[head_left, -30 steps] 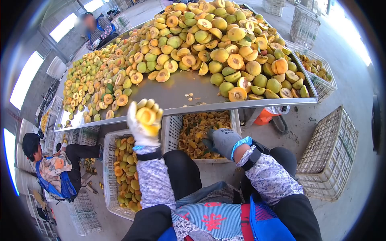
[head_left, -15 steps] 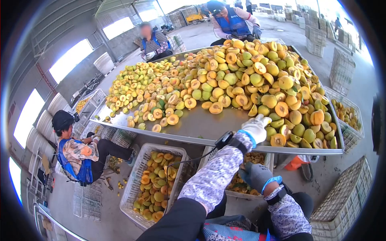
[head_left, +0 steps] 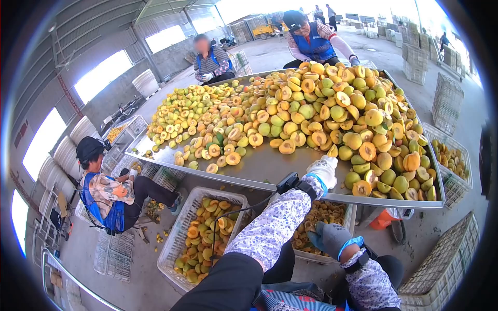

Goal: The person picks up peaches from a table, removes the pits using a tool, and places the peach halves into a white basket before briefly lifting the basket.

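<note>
My left hand (head_left: 322,171), in a white glove, reaches over the near edge of the metal table (head_left: 259,165). Its fingertips close on a yellow fruit half (head_left: 332,151) at the foot of a large heap of halved, apricot-like fruit (head_left: 311,111). My right hand (head_left: 331,238), in a grey glove, hangs low over a white crate (head_left: 350,220) of cut fruit, below the table edge. Its fingers are curled together; what they hold, if anything, is hidden. A wrist device (head_left: 288,182) with a cable sits on my left forearm.
Another white crate (head_left: 168,249) of fruit halves stands left of my arm. One person (head_left: 111,189) sits at left; two people (head_left: 212,62) (head_left: 314,41) sit behind the table. Stacked crates (head_left: 441,264) and a crate of fruit (head_left: 451,155) stand right.
My left hand has moved slightly down and left against the heap, its fingers closing at a fruit half. My right hand stays over the crate. The whole view has shifted slightly.
</note>
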A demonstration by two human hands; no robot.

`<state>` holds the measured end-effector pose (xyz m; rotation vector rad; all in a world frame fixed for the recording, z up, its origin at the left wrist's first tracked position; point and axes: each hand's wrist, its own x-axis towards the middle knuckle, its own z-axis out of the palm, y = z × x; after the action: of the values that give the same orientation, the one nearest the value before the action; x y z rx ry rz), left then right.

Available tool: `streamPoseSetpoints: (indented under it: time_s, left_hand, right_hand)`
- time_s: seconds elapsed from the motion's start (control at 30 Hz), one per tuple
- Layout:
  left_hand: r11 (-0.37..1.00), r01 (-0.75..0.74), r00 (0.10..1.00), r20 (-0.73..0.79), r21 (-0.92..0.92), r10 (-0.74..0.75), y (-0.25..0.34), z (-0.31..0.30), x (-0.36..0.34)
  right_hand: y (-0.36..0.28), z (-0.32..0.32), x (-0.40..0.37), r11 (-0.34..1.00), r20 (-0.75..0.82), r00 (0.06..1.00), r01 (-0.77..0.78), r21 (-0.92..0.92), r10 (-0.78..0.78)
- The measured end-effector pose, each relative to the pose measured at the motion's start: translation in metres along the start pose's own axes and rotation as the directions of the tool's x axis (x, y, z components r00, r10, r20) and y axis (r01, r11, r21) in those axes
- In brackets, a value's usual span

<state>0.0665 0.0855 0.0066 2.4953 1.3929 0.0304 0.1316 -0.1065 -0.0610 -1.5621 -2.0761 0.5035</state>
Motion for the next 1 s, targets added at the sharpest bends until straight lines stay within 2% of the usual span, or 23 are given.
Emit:
streamPoseSetpoints:
  time_s: [0.13,0.23,0.27,0.3,0.33,0.37,0.4,0.43,0.5,0.6,0.7,0.77,0.8,0.87,0.97,1.0]
  left_hand:
    - [1.000,0.021,0.999,-0.033,-0.018,-0.022,-0.005,-0.001,-0.006]
    - [0.986,-0.029,0.994,-0.108,-0.166,0.011,-0.017,0.002,-0.006]
    - [0.965,0.000,0.991,-0.131,-0.264,-0.036,-0.019,-0.002,-0.010]
    - [0.920,0.046,0.988,-0.116,-0.390,-0.099,-0.020,-0.008,-0.013]
    - [0.768,0.032,0.991,-0.076,-0.640,-0.106,-0.026,-0.011,-0.018]
    - [0.551,0.024,0.994,-0.038,-0.834,-0.100,-0.031,-0.015,-0.023]
    - [0.467,-0.006,0.991,-0.067,-0.884,-0.114,-0.034,-0.019,-0.026]
    - [0.441,-0.080,0.983,-0.143,-0.894,-0.111,-0.035,-0.023,-0.027]
    - [0.185,-0.264,0.960,-0.277,-0.947,-0.049,-0.034,-0.031,-0.030]
    - [-0.142,-0.293,0.951,-0.304,-0.945,0.059,-0.019,-0.068,-0.072]
    - [-0.192,-0.357,0.919,-0.380,-0.914,0.103,-0.027,-0.059,-0.089]
    - [-0.355,-0.314,0.937,-0.347,-0.880,0.031,-0.033,-0.037,-0.089]
    - [-0.364,-0.306,0.947,-0.321,-0.879,-0.021,-0.035,-0.029,-0.089]
    - [-0.404,-0.290,0.953,-0.301,-0.867,-0.038,-0.038,-0.013,-0.088]
    - [-0.440,-0.263,0.961,-0.272,-0.858,-0.044,-0.026,-0.002,-0.090]
    - [-0.473,-0.262,0.952,-0.305,-0.841,0.016,-0.027,0.006,-0.084]
  right_hand:
    - [0.001,0.000,0.002,0.999,0.018,0.999,-0.031,-0.017,0.031]
    - [0.001,-0.002,0.003,0.999,0.036,0.998,-0.043,-0.008,0.043]
    - [-0.001,-0.005,0.003,0.998,0.059,0.996,-0.068,-0.012,0.068]
    - [-0.003,-0.007,0.004,0.996,0.083,0.992,-0.093,-0.016,0.094]
    - [-0.003,-0.009,0.005,0.996,0.084,0.993,-0.088,-0.001,0.088]
    - [-0.001,-0.010,0.006,0.996,0.085,0.993,-0.084,0.013,0.083]
    - [0.000,-0.010,0.007,0.996,0.084,0.993,-0.080,0.027,0.078]
    - [0.000,-0.010,0.008,0.997,0.084,0.994,-0.078,0.021,0.076]
    - [-0.001,-0.007,0.010,0.997,0.088,0.994,-0.073,0.008,0.072]
    - [-0.005,-0.011,0.015,0.990,0.040,0.995,-0.099,0.100,0.096]
    - [-0.005,-0.015,0.022,0.987,-0.211,0.973,-0.062,0.149,0.093]
    - [-0.015,-0.027,0.027,0.949,-0.325,0.937,-0.024,0.314,0.131]
    - [-0.018,-0.031,0.028,0.921,-0.366,0.915,-0.013,0.390,0.168]
    - [-0.023,-0.035,0.031,0.893,-0.479,0.867,0.102,0.437,0.135]
    - [-0.028,-0.040,0.035,0.852,-0.421,0.885,0.058,0.520,0.197]
    - [-0.028,-0.040,0.036,0.858,-0.417,0.886,0.042,0.511,0.205]
